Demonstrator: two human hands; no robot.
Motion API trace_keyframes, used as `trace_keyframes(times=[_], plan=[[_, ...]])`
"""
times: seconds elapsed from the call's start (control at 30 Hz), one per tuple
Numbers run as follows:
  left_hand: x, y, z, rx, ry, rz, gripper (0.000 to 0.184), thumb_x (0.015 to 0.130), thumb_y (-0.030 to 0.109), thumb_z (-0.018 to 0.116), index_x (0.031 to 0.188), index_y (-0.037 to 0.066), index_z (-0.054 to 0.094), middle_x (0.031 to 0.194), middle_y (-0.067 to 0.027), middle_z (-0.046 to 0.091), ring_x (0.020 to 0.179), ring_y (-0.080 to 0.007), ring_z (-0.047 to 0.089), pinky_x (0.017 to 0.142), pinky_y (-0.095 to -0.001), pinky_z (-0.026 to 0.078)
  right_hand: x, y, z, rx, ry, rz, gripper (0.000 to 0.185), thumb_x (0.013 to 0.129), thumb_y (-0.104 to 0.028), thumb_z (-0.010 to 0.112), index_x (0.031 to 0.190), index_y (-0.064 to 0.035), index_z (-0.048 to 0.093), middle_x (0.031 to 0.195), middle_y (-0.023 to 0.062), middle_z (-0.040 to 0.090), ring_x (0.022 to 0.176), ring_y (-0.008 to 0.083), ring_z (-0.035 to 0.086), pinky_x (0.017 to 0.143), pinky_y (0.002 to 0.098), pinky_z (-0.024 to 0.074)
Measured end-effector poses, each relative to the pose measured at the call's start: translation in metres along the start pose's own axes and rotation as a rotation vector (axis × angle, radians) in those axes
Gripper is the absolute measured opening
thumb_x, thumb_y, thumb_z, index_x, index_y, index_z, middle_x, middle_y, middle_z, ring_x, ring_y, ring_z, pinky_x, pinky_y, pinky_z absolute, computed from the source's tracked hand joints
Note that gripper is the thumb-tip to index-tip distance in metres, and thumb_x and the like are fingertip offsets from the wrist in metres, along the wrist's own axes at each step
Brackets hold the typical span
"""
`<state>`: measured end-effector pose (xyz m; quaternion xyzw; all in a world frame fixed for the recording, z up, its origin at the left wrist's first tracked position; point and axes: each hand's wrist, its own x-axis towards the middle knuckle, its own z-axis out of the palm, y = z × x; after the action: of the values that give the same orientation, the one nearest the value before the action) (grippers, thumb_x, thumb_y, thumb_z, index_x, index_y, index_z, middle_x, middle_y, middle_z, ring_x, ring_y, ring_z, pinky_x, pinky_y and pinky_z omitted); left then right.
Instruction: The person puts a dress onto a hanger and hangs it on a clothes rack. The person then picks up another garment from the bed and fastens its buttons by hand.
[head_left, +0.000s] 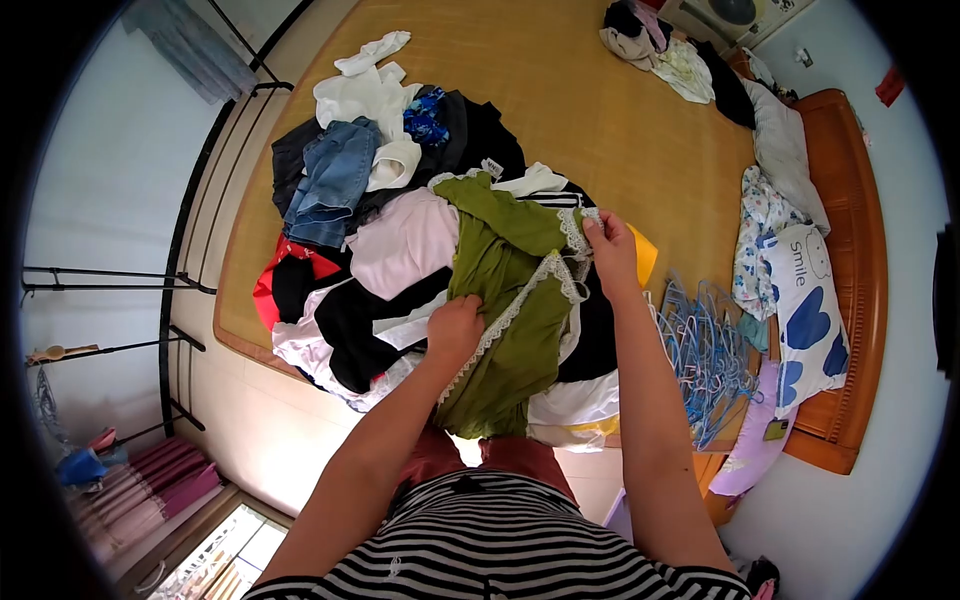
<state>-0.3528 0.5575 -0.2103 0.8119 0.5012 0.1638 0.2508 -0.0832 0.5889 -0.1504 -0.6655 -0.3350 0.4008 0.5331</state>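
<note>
A green garment with white lace trim (510, 250) is spread between my two hands, over the near side of a clothes pile. My left hand (456, 328) is closed on a fold at its left side. With fingers and thumb pinched, my right hand (610, 250) grips the lace edge at the upper right. The garment's lower part hangs toward my legs. Beside it lie a pale pink garment (400, 240), a black garment (360, 330) and blue jeans (335, 180). Part of a yellow cloth (645, 255) shows behind my right wrist.
The pile rests on a bed with a tan mat (600, 130). Blue hangers (705, 350) lie bunched at the right. A pillow with blue hearts (808, 315) leans near the wooden headboard (850, 250). Black metal racks (110, 280) stand at the left. More clothes (670, 50) lie at the far corner.
</note>
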Motion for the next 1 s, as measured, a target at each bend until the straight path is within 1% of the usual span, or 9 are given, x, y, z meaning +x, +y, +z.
trace_keyframes(times=[0.07, 0.1, 0.17, 0.27, 0.43, 0.63, 0.73, 0.83, 1.0], plan=[[-0.002, -0.006, -0.005, -0.065, 0.029, 0.108, 0.015, 0.074, 0.01, 0.062, 0.088, 0.007, 0.06, 0.077, -0.0099, 0.058, 0.074, -0.0327, 0.059, 0.064, -0.0434, 0.047, 0.005, -0.007, -0.003, 0.039, -0.008, 0.001, 0.02, 0.091, -0.015, 0.06, 0.105, -0.0008, 0.059, 0.092, -0.0003, 0.062, 0.08, 0.0065, 0.056, 0.073, 0.0223, 0.0455], [-0.006, -0.009, -0.01, -0.065, 0.031, 0.103, 0.015, 0.074, 0.01, 0.062, 0.088, 0.007, 0.06, 0.077, -0.0099, 0.058, 0.074, -0.0327, 0.059, 0.064, -0.0434, 0.047, 0.007, -0.01, -0.004, 0.051, 0.025, 0.01, 0.02, 0.091, -0.014, 0.06, 0.106, -0.0007, 0.059, 0.092, 0.0, 0.062, 0.081, 0.0067, 0.056, 0.073, 0.0223, 0.0456], [-0.018, -0.015, -0.023, -0.061, -0.007, 0.216, 0.013, 0.072, 0.01, 0.062, 0.085, 0.009, 0.06, 0.076, -0.0093, 0.056, 0.072, -0.0323, 0.058, 0.062, -0.0431, 0.047, 0.008, -0.019, -0.004, 0.113, 0.043, 0.022, 0.024, 0.09, -0.015, 0.061, 0.108, 0.0004, 0.058, 0.091, 0.0011, 0.061, 0.081, 0.0078, 0.054, 0.072, 0.0222, 0.0439], [-0.041, -0.024, -0.035, -0.037, -0.101, 0.266, 0.013, 0.071, 0.01, 0.063, 0.084, 0.01, 0.059, 0.074, -0.0087, 0.054, 0.069, -0.0317, 0.056, 0.06, -0.0428, 0.046, 0.011, -0.023, -0.006, 0.092, 0.071, 0.024, 0.023, 0.09, -0.015, 0.061, 0.108, 0.0001, 0.058, 0.091, 0.0011, 0.061, 0.081, 0.008, 0.054, 0.072, 0.0223, 0.044], [-0.053, -0.031, -0.043, 0.026, -0.106, 0.187, 0.017, 0.071, 0.008, 0.062, 0.088, 0.008, 0.061, 0.075, -0.0094, 0.054, 0.07, -0.0318, 0.056, 0.06, -0.0432, 0.045, 0.018, -0.021, -0.009, 0.042, 0.016, 0.025, 0.022, 0.091, -0.015, 0.06, 0.107, 0.0, 0.058, 0.091, 0.0015, 0.061, 0.081, 0.0085, 0.054, 0.073, 0.0229, 0.0443], [-0.039, -0.029, -0.022, 0.053, -0.087, 0.223, 0.023, 0.071, 0.01, 0.057, 0.093, 0.011, 0.063, 0.078, -0.007, 0.055, 0.074, -0.0284, 0.059, 0.063, -0.0402, 0.047, 0.037, -0.004, -0.01, 0.013, 0.103, 0.051, 0.022, 0.09, -0.014, 0.06, 0.106, 0.0004, 0.058, 0.091, 0.002, 0.061, 0.081, 0.0092, 0.054, 0.074, 0.0233, 0.0442], [-0.033, -0.018, -0.018, 0.004, -0.113, 0.197, 0.021, 0.073, 0.009, 0.058, 0.093, 0.009, 0.063, 0.079, -0.0078, 0.055, 0.077, -0.0291, 0.059, 0.065, -0.0404, 0.048, 0.042, -0.002, -0.014, -0.027, 0.091, 0.034, 0.021, 0.09, -0.014, 0.061, 0.105, 0.0005, 0.059, 0.091, 0.0018, 0.061, 0.081, 0.0091, 0.054, 0.074, 0.0234, 0.0439], [-0.03, -0.003, -0.016, -0.107, -0.128, 0.199, 0.023, 0.076, 0.01, 0.06, 0.099, 0.008, 0.062, 0.081, -0.0099, 0.056, 0.08, -0.0305, 0.059, 0.068, -0.0413, 0.048, 0.04, -0.004, -0.017, -0.035, 0.087, 0.044, 0.019, 0.09, -0.014, 0.061, 0.104, -0.0011, 0.06, 0.091, 0.0011, 0.062, 0.08, 0.0082, 0.055, 0.073, 0.0227, 0.045], [-0.018, 0.014, 0.001, -0.369, -0.074, 0.112, 0.031, 0.081, 0.013, 0.061, 0.111, 0.006, 0.056, 0.093, -0.0127, 0.061, 0.086, -0.0337, 0.059, 0.073, -0.0427, 0.049, 0.035, -0.015, -0.02, 0.017, 0.056, 0.061, 0.018, 0.09, -0.014, 0.061, 0.103, -0.0007, 0.06, 0.09, 0.0009, 0.062, 0.079, 0.0076, 0.056, 0.072, 0.0225, 0.0453]])
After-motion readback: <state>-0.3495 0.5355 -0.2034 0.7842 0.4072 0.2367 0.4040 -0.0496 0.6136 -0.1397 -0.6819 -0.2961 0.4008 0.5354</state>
